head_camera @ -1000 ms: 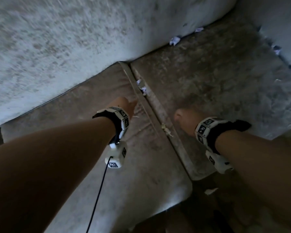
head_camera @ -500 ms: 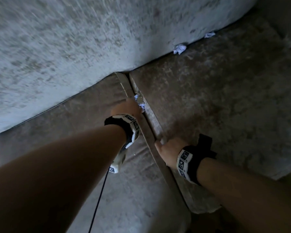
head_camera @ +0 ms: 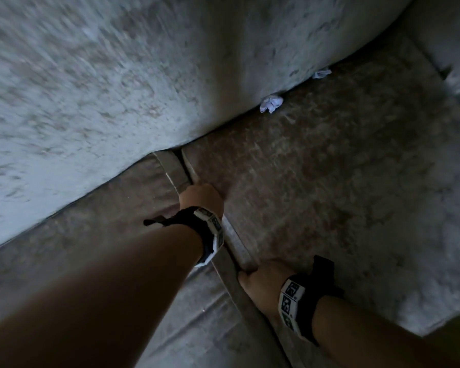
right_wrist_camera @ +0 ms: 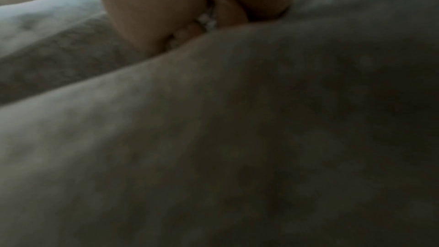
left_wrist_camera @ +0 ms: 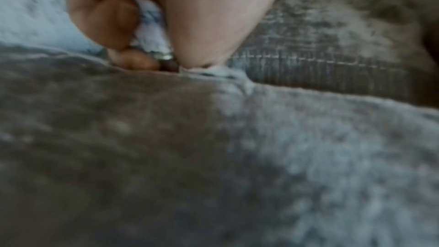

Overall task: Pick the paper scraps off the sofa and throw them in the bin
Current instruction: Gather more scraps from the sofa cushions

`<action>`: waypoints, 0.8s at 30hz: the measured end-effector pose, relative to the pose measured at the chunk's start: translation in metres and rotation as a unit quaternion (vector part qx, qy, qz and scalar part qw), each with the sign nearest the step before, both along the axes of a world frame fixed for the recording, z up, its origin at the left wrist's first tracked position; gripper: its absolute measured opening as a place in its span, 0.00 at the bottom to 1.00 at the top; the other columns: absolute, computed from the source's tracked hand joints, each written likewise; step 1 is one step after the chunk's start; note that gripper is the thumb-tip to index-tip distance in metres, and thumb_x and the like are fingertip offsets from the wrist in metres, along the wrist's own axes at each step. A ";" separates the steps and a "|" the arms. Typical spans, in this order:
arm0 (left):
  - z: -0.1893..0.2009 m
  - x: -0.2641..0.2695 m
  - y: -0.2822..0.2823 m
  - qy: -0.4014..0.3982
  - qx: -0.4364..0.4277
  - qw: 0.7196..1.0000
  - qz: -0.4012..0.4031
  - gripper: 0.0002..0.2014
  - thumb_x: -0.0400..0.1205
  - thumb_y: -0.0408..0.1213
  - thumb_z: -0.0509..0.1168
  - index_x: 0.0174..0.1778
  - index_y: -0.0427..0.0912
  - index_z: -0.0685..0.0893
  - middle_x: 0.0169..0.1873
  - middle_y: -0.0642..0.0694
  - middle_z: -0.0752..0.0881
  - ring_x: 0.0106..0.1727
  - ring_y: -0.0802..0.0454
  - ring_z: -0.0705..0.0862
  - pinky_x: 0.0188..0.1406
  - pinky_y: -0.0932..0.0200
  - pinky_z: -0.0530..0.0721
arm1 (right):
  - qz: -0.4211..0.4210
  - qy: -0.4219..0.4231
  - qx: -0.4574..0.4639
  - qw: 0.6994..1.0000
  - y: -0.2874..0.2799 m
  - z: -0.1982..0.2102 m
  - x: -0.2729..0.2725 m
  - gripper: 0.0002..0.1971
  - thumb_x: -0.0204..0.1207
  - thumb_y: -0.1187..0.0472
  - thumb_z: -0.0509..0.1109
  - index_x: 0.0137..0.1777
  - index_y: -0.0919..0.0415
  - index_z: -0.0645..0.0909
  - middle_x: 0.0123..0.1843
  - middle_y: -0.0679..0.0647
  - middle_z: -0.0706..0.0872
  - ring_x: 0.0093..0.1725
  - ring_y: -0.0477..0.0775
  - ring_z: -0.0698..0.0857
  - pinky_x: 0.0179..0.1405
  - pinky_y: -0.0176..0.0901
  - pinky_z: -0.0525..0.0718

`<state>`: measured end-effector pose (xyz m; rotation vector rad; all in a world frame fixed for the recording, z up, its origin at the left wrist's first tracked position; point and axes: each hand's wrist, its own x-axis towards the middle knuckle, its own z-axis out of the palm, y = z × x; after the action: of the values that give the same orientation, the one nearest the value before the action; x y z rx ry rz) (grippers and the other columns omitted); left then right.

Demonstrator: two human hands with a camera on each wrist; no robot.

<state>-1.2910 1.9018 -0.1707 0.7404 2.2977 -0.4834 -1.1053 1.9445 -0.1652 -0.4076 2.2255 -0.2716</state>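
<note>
My left hand (head_camera: pixel 201 195) is down at the seam between the two grey-brown seat cushions (head_camera: pixel 316 197), close to the sofa back. In the left wrist view its curled fingers and thumb grip crumpled white paper scraps (left_wrist_camera: pixel 150 21), and another white scrap (left_wrist_camera: pixel 215 71) lies under the thumb tip in the seam. My right hand (head_camera: pixel 254 278) is at the same seam nearer the front edge, fingers tucked in. The right wrist view shows a small whitish scrap (right_wrist_camera: pixel 207 21) pinched between thumb and fingers. Two more crumpled scraps (head_camera: pixel 271 103) (head_camera: pixel 321 73) lie along the backrest crease.
The pale sofa back (head_camera: pixel 117 88) fills the upper left. The right armrest (head_camera: pixel 452 49) rises at the top right corner. The front edge of the right cushion (head_camera: pixel 409 322) drops off at the lower right. No bin is in view.
Both hands moved along the cushion seam and their fingers went down into it. The scraps seen in the seam earlier are now covered by the hands. The view shifted left.
</note>
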 end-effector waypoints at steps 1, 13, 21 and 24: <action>-0.005 0.001 0.001 0.003 0.009 1.000 0.018 0.15 0.85 0.33 0.54 0.61 0.40 0.84 0.60 0.41 0.85 0.61 0.39 0.84 0.40 0.52 0.73 | -0.012 0.000 -0.014 1.000 0.003 -0.002 -0.002 0.17 0.84 0.59 0.53 0.69 0.62 0.72 0.47 0.59 0.88 0.42 0.64 0.87 0.40 0.52 0.77; -0.005 0.005 -0.005 0.043 0.048 0.998 0.010 0.17 0.86 0.32 0.51 0.64 0.39 0.82 0.61 0.39 0.85 0.64 0.35 0.82 0.54 0.47 0.81 | -0.075 -0.040 -0.073 0.994 0.012 0.000 -0.016 0.17 0.82 0.50 0.55 0.47 0.61 0.81 0.49 0.60 0.87 0.47 0.64 0.86 0.49 0.51 0.85; 0.049 0.043 -0.082 -0.048 0.167 0.963 0.204 0.12 0.79 0.44 0.65 0.55 0.44 0.85 0.51 0.41 0.88 0.55 0.39 0.86 0.52 0.51 0.83 | -0.132 -0.048 -0.038 0.989 -0.006 0.031 -0.021 0.16 0.82 0.54 0.55 0.35 0.60 0.74 0.49 0.62 0.87 0.50 0.63 0.85 0.43 0.40 0.74; 0.065 0.075 -0.136 -0.013 0.205 0.923 0.325 0.15 0.82 0.46 0.57 0.58 0.45 0.81 0.58 0.40 0.86 0.58 0.37 0.84 0.54 0.51 0.81 | -0.142 0.039 -0.049 0.988 -0.027 0.051 -0.035 0.13 0.80 0.55 0.57 0.36 0.56 0.77 0.44 0.59 0.88 0.46 0.62 0.85 0.40 0.41 0.75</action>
<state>-1.2160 1.7656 -0.1060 0.1228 2.4644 0.3191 -1.1404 1.9178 -0.1144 -0.1526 2.3528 -0.5249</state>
